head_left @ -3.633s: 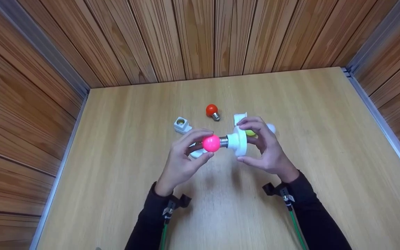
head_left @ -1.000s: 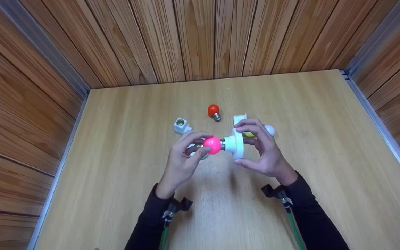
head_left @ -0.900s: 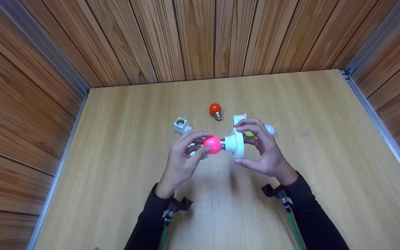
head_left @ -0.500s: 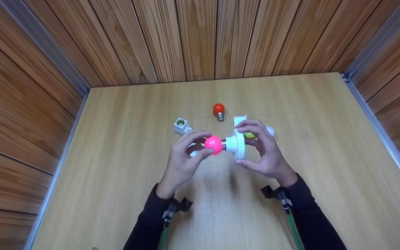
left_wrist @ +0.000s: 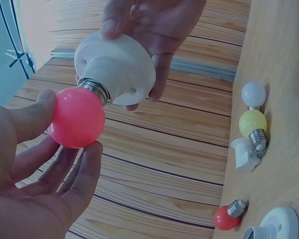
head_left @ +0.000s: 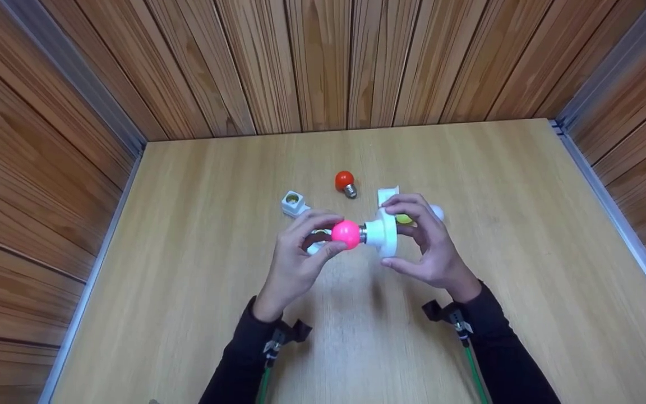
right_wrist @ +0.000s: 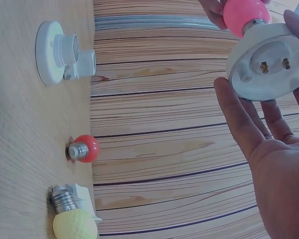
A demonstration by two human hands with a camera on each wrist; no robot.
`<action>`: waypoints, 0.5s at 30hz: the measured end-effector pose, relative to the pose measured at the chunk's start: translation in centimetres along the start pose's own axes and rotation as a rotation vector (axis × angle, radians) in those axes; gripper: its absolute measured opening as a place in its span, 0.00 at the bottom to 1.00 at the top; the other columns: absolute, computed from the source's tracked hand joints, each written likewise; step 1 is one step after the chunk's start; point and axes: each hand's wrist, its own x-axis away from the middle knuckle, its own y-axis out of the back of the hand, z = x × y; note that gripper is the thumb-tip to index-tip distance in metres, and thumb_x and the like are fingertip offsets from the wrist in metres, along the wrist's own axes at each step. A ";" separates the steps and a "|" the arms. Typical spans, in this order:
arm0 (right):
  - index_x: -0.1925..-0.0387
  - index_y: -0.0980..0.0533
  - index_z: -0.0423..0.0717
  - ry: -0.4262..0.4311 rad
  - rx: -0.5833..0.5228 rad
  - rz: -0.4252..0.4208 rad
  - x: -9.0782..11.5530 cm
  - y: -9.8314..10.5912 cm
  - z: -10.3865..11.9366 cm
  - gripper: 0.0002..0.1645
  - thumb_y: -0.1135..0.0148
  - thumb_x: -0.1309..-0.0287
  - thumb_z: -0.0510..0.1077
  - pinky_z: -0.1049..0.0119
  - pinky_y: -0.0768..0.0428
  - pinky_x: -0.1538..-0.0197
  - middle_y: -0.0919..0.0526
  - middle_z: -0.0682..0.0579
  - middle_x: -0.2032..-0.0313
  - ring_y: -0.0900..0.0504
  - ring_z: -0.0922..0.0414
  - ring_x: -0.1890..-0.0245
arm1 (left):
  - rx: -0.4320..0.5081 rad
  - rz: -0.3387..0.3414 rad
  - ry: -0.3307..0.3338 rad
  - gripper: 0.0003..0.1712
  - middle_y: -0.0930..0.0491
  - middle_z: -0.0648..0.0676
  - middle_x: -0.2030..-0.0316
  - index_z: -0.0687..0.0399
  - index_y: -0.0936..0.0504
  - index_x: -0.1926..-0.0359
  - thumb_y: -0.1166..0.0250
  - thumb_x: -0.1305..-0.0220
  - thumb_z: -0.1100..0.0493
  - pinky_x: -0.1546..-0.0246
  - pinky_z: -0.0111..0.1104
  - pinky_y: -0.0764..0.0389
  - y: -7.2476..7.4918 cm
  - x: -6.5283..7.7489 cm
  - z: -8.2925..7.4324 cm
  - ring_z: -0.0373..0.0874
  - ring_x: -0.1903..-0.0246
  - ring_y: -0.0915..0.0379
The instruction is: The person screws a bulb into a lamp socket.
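Between the thumb and fingers of my left hand (head_left: 295,255) is a pink light bulb (head_left: 345,234). Its metal screw base (left_wrist: 95,91) sits partly inside the neck of a round white lamp holder (head_left: 384,233), with some thread showing. My right hand (head_left: 432,241) grips this holder by its wide flange, thumb on one side and fingers on the other. Both hands are raised over the table, bulb and holder lying in line sideways. From the right wrist view, the holder's open back shows two brass contacts (right_wrist: 275,65).
On the wooden table (head_left: 216,314) a red bulb (head_left: 344,180) lies behind the hands. Left of it is a square white socket (head_left: 293,202), near another round white holder (right_wrist: 50,54). To the right lie a yellow bulb (left_wrist: 252,123), a white bulb (left_wrist: 253,94) and a white fitting (head_left: 387,194).
The pink bulb's screw base has gone deeper into the holder since the earliest frame. On the table the red bulb has rocked right, then back left. Both hands stay nearly in place.
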 end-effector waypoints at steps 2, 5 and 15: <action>0.37 0.31 0.25 0.001 0.000 0.001 0.0 0.0 0.0 0.47 0.22 0.64 0.21 0.65 0.11 0.40 0.28 0.50 0.34 0.25 0.55 0.33 | -0.002 0.001 -0.011 0.25 0.16 0.58 0.44 0.58 0.15 0.39 0.24 0.36 0.61 0.42 0.36 0.10 0.0 0.0 0.0 0.46 0.45 0.17; 0.37 0.31 0.25 0.005 -0.002 0.005 0.0 0.0 -0.1 0.47 0.21 0.62 0.22 0.65 0.11 0.39 0.28 0.50 0.34 0.24 0.53 0.34 | -0.002 0.001 -0.023 0.25 0.16 0.58 0.44 0.59 0.15 0.39 0.24 0.36 0.61 0.42 0.36 0.10 0.0 0.1 0.1 0.46 0.44 0.17; 0.36 0.31 0.26 0.015 0.011 0.002 0.1 0.2 -0.1 0.47 0.22 0.63 0.21 0.64 0.11 0.39 0.28 0.46 0.34 0.24 0.46 0.34 | -0.007 -0.010 -0.063 0.26 0.17 0.59 0.43 0.61 0.15 0.39 0.23 0.38 0.63 0.41 0.38 0.10 -0.3 0.0 0.1 0.47 0.44 0.17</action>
